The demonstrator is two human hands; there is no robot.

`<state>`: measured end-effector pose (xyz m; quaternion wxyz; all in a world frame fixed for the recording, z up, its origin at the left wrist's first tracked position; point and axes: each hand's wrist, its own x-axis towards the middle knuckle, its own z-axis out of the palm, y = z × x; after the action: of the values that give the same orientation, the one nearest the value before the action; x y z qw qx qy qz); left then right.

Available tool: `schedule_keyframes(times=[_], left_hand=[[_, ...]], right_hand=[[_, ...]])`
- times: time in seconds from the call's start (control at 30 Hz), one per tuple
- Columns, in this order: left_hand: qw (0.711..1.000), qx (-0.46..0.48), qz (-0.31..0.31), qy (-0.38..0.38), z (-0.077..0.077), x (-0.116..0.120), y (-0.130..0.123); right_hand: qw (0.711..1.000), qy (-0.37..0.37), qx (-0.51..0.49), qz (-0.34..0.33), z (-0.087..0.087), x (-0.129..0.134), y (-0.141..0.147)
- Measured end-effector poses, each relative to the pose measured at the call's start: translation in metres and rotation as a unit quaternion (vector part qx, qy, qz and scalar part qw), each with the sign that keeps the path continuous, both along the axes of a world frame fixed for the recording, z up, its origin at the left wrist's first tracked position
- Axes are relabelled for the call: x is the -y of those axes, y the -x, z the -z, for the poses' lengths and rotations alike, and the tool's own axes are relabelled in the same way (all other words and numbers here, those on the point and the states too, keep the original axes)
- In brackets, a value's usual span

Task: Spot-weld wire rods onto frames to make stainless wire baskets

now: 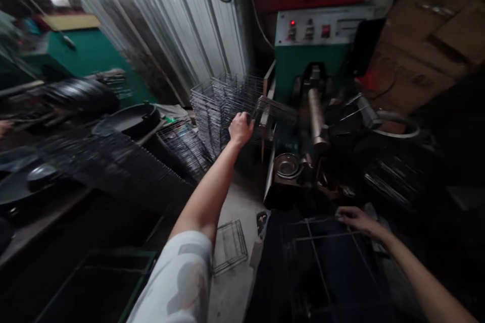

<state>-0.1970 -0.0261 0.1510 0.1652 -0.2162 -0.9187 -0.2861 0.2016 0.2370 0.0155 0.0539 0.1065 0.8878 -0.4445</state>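
My left hand (241,128) is stretched far forward, its fingers curled in beside a tall stack of wire racks (212,116). What lies inside those fingers is too dark and blurred to make out. Just right of it, bent wire pieces (278,110) reach toward the green machine. Over my lap lies a rectangular wire frame (316,257), faint against dark clothing. My right hand (352,218) pinches the far edge of that frame.
A green machine (288,60) with a lit red lamp and a metal arm (316,116) stands ahead. A small metal bowl (287,165) sits at its base. Another wire frame (230,246) lies on the floor. Cardboard boxes (409,70) are piled right; a black wire coil (81,96) is left.
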Motion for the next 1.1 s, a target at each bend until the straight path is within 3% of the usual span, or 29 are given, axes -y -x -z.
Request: schedule_keyframes(times=[0.1,0.2,0.33,0.4,0.47,0.57,0.67,0.77,0.87,0.97,1.03,1.1], left_hand=[[0.998,-0.005,-0.027,0.064,-0.024,-0.032,0.006],[0.992,-0.009,-0.058,0.11,-0.028,-0.043,0.013],[0.99,-0.037,-0.039,0.131,-0.028,-0.039,0.014],[0.987,-0.075,-0.029,0.138,-0.032,-0.036,0.008],[0.985,-0.111,-0.012,0.132,-0.036,-0.035,-0.003],[0.984,-0.139,0.033,0.11,-0.039,-0.03,-0.023],[0.984,-0.145,0.046,0.088,-0.035,-0.012,-0.048],[0.988,-0.138,0.026,0.061,-0.016,0.024,-0.083],[0.996,-0.083,0.028,0.008,0.024,0.066,-0.138],[0.991,0.106,0.05,-0.059,0.074,0.098,-0.212],[0.96,0.25,0.058,-0.113,0.101,0.109,-0.268],[0.92,0.344,0.069,-0.173,0.118,0.11,-0.321]], right_hand=[[0.998,-0.053,-0.031,-0.03,0.002,-0.003,0.016],[0.991,-0.12,-0.065,0.015,-0.013,-0.027,0.026],[0.959,-0.2,-0.112,0.165,-0.057,-0.099,0.044],[0.913,-0.281,-0.16,0.248,-0.082,-0.138,0.066],[0.877,-0.347,-0.174,0.284,-0.105,-0.168,0.097],[0.874,-0.371,-0.114,0.291,-0.124,-0.189,0.14],[0.882,-0.372,-0.011,0.289,-0.123,-0.187,0.149],[0.879,-0.385,0.005,0.28,-0.116,-0.175,0.124],[0.868,-0.416,-0.02,0.272,-0.124,-0.16,0.088],[0.838,-0.491,-0.066,0.229,-0.157,-0.136,0.053],[0.816,-0.539,-0.086,0.188,-0.189,-0.112,0.024],[0.811,-0.553,-0.113,0.152,-0.223,-0.083,-0.014]])
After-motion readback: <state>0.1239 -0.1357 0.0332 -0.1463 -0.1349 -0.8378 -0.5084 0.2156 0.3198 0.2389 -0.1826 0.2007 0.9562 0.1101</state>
